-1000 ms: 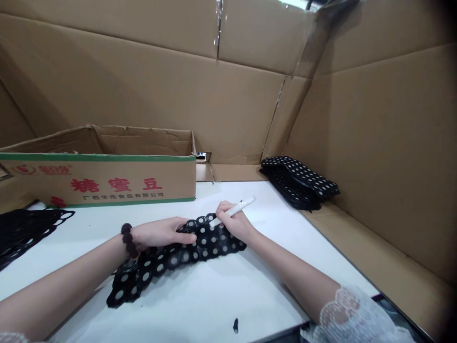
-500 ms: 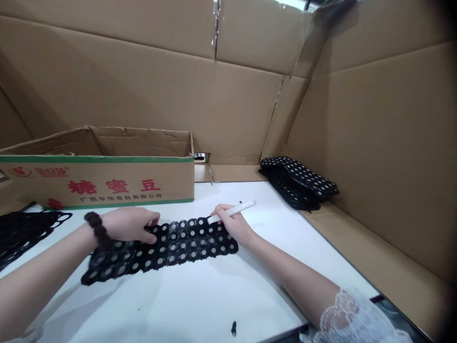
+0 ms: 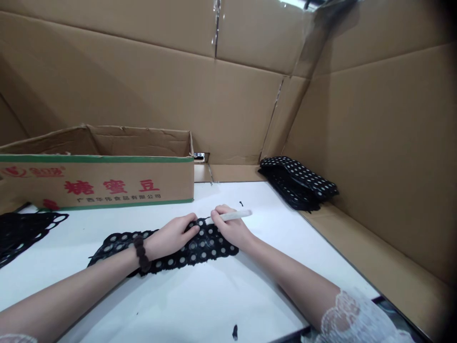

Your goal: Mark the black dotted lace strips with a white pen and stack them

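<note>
A black strip (image 3: 171, 261) with rows of pale round dots lies across the white table. My left hand (image 3: 174, 236), wearing a dark scrunchie at the wrist, reaches over the strip and pinches its far edge between thumb and fingers. My right hand (image 3: 232, 228) rests by the strip's right end, with its fingers closed round a white pen-shaped tool (image 3: 237, 215). The tool's tip meets the strip's far edge, close to my left fingertips. What the tip does there is too small to make out.
A cardboard box (image 3: 117, 183) with red lettering stands at the back left. Black openwork pieces (image 3: 24, 233) lie at the left edge. Folded black dotted sheets (image 3: 298, 183) are piled at the back right. Small black scraps (image 3: 234, 332) lie on the white table (image 3: 185, 305). Tall cardboard walls surround it.
My left hand has slid right along the strip, close to my right hand. The white tool has tilted slightly lower; my right hand has hardly moved. The strip's left part has shifted slightly.
</note>
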### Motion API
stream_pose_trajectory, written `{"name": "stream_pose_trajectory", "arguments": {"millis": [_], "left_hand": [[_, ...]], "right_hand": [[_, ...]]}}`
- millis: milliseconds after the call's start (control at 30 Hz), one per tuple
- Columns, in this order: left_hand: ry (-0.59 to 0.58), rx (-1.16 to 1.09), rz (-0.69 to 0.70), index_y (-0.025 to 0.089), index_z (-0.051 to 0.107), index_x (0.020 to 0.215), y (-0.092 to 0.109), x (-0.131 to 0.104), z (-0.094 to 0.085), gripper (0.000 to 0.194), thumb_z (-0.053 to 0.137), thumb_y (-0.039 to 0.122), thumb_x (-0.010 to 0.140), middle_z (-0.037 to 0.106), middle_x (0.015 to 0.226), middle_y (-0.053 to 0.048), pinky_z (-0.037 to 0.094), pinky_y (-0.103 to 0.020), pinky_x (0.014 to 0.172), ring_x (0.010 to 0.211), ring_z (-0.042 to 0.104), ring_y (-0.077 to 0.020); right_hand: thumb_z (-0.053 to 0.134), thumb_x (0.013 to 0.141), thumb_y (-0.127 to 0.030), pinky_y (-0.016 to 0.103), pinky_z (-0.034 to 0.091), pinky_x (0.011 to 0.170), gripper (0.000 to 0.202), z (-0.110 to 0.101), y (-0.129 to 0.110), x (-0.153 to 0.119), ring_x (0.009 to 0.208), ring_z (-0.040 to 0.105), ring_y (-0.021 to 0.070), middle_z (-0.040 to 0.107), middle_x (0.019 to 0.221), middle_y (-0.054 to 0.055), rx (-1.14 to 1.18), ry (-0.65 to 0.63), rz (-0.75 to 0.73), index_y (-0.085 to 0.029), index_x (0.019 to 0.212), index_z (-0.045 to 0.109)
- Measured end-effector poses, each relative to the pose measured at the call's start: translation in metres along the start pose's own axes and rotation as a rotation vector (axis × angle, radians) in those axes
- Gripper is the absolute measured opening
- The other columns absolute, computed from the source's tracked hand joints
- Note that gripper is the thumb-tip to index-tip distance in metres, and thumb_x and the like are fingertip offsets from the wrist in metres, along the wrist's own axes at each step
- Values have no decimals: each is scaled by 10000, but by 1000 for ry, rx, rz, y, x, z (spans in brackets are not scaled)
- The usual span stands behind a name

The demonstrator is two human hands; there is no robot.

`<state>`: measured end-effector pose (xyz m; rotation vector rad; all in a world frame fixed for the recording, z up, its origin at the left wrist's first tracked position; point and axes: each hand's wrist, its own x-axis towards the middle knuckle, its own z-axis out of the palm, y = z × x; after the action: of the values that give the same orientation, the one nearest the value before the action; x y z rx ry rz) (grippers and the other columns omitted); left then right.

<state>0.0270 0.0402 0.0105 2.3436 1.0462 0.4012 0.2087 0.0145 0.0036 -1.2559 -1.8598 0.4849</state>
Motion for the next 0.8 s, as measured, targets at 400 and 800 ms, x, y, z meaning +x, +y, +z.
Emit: {"name": "stream_pose_trajectory", "arguments": {"millis": [400, 800], "left_hand": [[-11, -41, 25, 203, 402, 797, 0, -2, 6, 234, 232, 345, 871, 535, 774, -12, 355, -292, 682, 732, 498, -181], [46, -8, 26, 211, 339, 748, -5, -2, 12, 203, 208, 312, 866, 505, 714, -8, 347, -296, 650, 667, 483, -181]], "right_hand": [[261, 879, -287, 272, 325, 670, 304, 1, -2, -1, 699, 411, 138, 426, 616, -7, -193, -174, -65, -188, 599, 326], [325, 859, -281, 319, 293, 655, 214, 24, 7, 6, 766, 405, 216, 529, 725, 94, -819, -92, -209, -183, 786, 501]]}}
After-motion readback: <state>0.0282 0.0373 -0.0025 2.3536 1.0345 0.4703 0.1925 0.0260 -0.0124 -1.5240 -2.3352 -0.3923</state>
